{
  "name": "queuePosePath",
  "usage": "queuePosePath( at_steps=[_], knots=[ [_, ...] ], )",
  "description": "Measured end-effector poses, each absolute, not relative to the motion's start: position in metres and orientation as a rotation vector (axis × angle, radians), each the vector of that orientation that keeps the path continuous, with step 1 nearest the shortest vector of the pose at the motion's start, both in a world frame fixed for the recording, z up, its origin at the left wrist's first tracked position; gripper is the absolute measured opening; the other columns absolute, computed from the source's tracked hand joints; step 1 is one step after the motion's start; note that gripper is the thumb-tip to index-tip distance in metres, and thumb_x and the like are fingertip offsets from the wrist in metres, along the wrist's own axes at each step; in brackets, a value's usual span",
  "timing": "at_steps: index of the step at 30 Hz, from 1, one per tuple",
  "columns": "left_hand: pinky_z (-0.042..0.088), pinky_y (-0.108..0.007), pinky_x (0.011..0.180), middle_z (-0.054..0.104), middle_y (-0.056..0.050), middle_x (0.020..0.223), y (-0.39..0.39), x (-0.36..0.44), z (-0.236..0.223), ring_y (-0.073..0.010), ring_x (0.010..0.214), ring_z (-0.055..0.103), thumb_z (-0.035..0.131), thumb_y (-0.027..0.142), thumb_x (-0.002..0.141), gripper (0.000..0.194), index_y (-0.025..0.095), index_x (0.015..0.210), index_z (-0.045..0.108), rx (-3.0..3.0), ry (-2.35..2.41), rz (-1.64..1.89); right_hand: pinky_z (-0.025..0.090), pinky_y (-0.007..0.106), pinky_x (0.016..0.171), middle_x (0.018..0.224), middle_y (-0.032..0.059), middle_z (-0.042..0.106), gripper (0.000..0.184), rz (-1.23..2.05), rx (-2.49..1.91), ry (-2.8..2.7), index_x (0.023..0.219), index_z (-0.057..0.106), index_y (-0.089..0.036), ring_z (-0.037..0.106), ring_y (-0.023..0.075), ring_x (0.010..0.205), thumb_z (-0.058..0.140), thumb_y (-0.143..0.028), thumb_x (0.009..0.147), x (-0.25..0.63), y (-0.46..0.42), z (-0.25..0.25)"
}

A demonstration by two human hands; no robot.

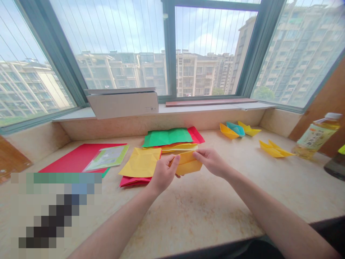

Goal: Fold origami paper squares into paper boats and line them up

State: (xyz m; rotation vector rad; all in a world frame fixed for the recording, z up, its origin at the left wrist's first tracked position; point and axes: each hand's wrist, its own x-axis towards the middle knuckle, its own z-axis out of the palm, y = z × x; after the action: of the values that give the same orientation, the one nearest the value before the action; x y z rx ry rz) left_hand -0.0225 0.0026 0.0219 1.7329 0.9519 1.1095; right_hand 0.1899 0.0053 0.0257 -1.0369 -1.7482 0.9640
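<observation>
Head view: folded yellow paper [188,163] is pinched by the left hand [163,174] and right hand [211,162]; hard squeezing could crumple it.

Bright daylight floods through the wide green-framed window [169,50] from a pale, cloudy sky [210,28] — soft light that leaves only faint shadows on the cream marble-patterned countertop [188,219]. Wide-angle distortion bends the high-rise apartment blocks [302,46] and window frames toward the edges. A coarse pixelated blur [54,212] hides the lower-left corner — elsewhere, the picture looks fairly sharp.
</observation>
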Motion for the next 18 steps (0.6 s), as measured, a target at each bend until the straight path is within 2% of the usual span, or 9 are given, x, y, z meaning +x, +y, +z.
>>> queuePosePath(
  at_steps=[6,13,18],
  knots=[
    [0.051,-0.019,0.05,0.066,-0.003,0.076,0.001,-0.0228,0.0258,-0.0145,0.065,0.062,0.053,0.046,0.092,0.034,0.015,0.086,0.066,1.805,1.033,1.284,0.052,0.032,0.073,0.084,0.0063,0.072,0.039,0.868,-1.019,-1.765,0.087,0.073,-0.016,0.065,0.0228,0.082,0.053,-0.049,0.093,0.1906,0.0051,0.0263],
    [0.054,-0.021,0.058,0.071,-0.005,0.083,0.0032,-0.0237,0.0249,-0.0167,0.072,0.065,0.061,0.046,0.088,0.032,0.015,0.088,0.071,1.735,1.028,1.286,0.051,0.034,0.075,0.087,0.007,0.073,0.038,0.73,-1.014,-1.727,0.089,0.073,-0.017,0.065,0.0246,0.085,0.054,-0.049,0.092,0.1909,0.0069,0.0255],
    [0.055,-0.024,0.058,0.073,-0.005,0.084,0.0019,-0.0223,0.0255,-0.0179,0.071,0.067,0.066,0.048,0.084,0.035,0.015,0.094,0.073,1.656,0.986,1.27,0.051,0.033,0.074,0.081,0.0061,0.072,0.04,0.673,-1.031,-1.709,0.086,0.073,-0.018,0.064,0.0245,0.084,0.053,-0.052,0.092,0.1909,0.0073,0.0256]
  ],
)
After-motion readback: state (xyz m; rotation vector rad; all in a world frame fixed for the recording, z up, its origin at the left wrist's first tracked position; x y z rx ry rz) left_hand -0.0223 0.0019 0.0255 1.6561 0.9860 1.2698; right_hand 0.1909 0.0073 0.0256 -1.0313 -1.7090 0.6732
